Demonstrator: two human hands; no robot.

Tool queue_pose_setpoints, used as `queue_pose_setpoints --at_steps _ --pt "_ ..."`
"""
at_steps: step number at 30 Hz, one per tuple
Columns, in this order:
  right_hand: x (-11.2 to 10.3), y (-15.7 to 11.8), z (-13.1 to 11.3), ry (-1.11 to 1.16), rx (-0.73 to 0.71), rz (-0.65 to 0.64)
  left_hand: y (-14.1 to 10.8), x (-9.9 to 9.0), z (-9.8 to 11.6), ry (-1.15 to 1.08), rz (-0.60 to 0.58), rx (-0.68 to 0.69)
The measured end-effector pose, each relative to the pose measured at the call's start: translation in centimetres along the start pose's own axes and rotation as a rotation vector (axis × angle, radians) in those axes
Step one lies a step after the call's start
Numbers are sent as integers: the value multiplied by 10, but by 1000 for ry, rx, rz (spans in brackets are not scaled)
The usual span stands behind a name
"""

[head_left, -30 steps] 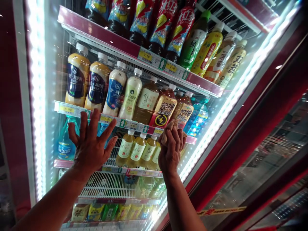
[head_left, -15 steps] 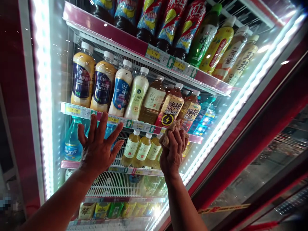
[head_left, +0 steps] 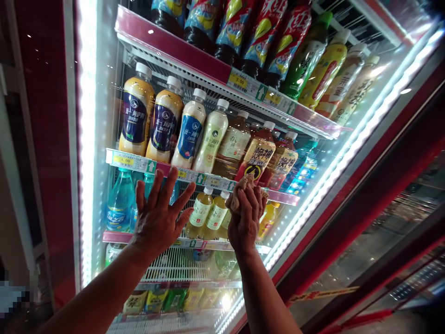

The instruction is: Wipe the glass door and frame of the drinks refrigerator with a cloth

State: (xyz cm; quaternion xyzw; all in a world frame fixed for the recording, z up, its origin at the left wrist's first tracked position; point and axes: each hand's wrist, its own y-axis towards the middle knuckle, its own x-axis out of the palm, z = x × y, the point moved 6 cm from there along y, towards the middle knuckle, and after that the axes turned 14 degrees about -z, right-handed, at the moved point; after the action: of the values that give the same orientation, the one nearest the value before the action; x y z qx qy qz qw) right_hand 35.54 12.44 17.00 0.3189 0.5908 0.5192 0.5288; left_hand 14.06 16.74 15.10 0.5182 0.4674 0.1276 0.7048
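Note:
My left hand [head_left: 162,211] is raised with its fingers spread, palm toward the glass front of a lit drinks cooler, and holds nothing. Bunched in my right hand [head_left: 246,220] is a crumpled tan cloth [head_left: 239,191], pressed at the glass by the right part of the middle price strip [head_left: 208,180]. Behind the glass, bottles with white caps stand above that strip, among them a green-labelled bottle [head_left: 212,137] and a brown one [head_left: 231,144]. Smaller pale yellow bottles [head_left: 200,211] show between my hands.
Bright light strips [head_left: 88,139] run down both sides of the cooler. Red-labelled bottles [head_left: 260,35] fill the top shelf. Blue-green bottles [head_left: 120,202] stand at the lower left. A dark red frame [head_left: 330,227] slants along the right.
The cooler has shifted rightward in view, mostly at its left side. My left hand also appears further right, its fingers still spread. My right hand, with the cloth, appears slightly further left.

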Motion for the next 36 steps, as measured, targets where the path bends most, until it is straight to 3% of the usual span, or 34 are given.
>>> queue_pose_setpoints --at_steps 9,16,23,29,32,36 --pt "2 17 -9 -8 19 25 -5 0 -9 2 2 66" --pt "14 1 -28 11 -19 -31 -8 0 -13 -23 1 90" --pt "11 27 -25 -5 -44 -3 -9 -3 -17 6 -1 100" --pt "18 12 -39 37 -94 -58 -11 -5 -15 6 -7 93" --pt "15 19 -36 34 -113 -62 -10 -12 -11 5 22 66" --pt "12 30 -33 13 -103 -63 -8 -30 -12 12 149 67"
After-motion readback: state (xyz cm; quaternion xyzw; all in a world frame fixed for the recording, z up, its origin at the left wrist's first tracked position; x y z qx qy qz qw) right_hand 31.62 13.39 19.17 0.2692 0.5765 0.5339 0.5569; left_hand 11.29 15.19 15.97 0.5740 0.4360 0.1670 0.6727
